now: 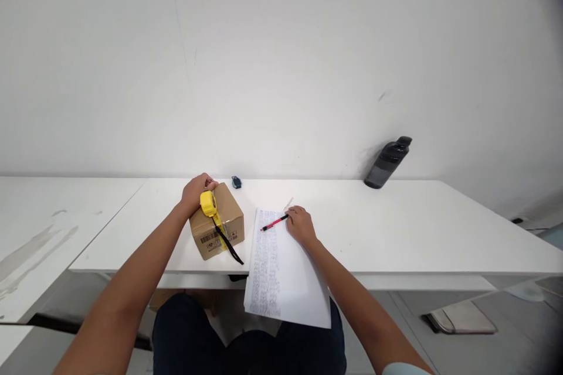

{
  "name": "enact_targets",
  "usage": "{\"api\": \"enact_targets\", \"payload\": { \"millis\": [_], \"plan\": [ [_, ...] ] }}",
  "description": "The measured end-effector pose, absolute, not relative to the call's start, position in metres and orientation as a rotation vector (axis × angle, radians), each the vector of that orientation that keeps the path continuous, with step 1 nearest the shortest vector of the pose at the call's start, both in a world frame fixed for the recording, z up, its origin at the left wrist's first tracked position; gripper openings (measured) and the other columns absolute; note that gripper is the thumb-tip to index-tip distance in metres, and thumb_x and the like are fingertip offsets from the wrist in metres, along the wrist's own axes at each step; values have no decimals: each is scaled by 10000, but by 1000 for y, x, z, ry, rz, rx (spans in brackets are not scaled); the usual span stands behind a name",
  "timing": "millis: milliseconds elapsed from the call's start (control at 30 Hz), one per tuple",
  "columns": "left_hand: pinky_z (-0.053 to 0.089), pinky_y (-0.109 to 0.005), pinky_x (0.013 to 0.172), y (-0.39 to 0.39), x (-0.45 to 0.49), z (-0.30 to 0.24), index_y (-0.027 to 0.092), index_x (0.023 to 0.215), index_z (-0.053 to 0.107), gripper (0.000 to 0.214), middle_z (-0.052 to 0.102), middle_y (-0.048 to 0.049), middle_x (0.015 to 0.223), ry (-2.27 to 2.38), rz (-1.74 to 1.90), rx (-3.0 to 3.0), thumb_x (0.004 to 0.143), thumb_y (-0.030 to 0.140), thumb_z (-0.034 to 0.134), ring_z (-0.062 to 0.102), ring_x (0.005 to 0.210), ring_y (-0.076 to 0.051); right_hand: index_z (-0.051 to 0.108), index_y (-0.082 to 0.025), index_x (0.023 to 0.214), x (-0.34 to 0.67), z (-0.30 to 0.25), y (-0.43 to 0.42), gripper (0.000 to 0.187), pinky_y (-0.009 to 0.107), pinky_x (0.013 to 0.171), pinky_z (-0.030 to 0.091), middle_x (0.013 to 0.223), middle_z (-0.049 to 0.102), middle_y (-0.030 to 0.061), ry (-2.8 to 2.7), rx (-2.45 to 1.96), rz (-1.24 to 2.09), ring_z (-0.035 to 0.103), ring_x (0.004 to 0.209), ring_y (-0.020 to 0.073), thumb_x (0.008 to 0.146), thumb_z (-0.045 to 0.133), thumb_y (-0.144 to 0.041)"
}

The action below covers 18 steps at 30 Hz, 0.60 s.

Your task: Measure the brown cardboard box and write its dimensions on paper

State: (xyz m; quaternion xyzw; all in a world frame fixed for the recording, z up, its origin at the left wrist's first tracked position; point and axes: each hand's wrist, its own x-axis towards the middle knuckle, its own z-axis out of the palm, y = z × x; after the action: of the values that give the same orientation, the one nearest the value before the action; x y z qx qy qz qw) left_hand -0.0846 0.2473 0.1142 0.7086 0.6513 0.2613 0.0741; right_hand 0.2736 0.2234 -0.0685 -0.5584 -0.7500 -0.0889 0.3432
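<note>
My left hand curls round the far left corner of a small brown cardboard box with printing on its near side. On the box lies a yellow tape measure, and its black wrist strap hangs over the near side. My right hand rests at the top right of a sheaf of paper, handwritten down its left part, fingers bent and close together. A red and black pen touches its fingertips. Beyond them, a thin clear stick-like object shows in part. What the fingers grip is hidden.
A dark bottle stands at the back right of the white table, near the wall. Behind the box lies a small dark watch-like item. The paper overhangs the front edge above my lap. A second table adjoins at left.
</note>
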Motion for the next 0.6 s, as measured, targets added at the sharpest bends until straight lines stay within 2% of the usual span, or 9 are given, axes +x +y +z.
{"api": "enact_targets", "payload": {
  "millis": [300, 600],
  "plan": [
    [383, -302, 638, 243, -85, 116, 235, 843, 595, 366, 709, -24, 895, 1998, 625, 2046, 872, 571, 453, 624, 819, -215, 750, -164, 926, 274, -74, 218, 296, 387, 911, 464, 1044, 711, 110, -1884, -1498, -216, 600, 1057, 260, 834, 470, -131],
    [379, -308, 637, 245, -83, 117, 246, 813, 635, 412, 724, -31, 951, 1992, 552, 2001, 875, 595, 423, 631, 853, -230, 745, -166, 901, 274, -73, 219, 296, 369, 877, 486, 1017, 716, 109, -1896, -1493, -220, 610, 1004, 249, 856, 452, -156]
  ]
}}
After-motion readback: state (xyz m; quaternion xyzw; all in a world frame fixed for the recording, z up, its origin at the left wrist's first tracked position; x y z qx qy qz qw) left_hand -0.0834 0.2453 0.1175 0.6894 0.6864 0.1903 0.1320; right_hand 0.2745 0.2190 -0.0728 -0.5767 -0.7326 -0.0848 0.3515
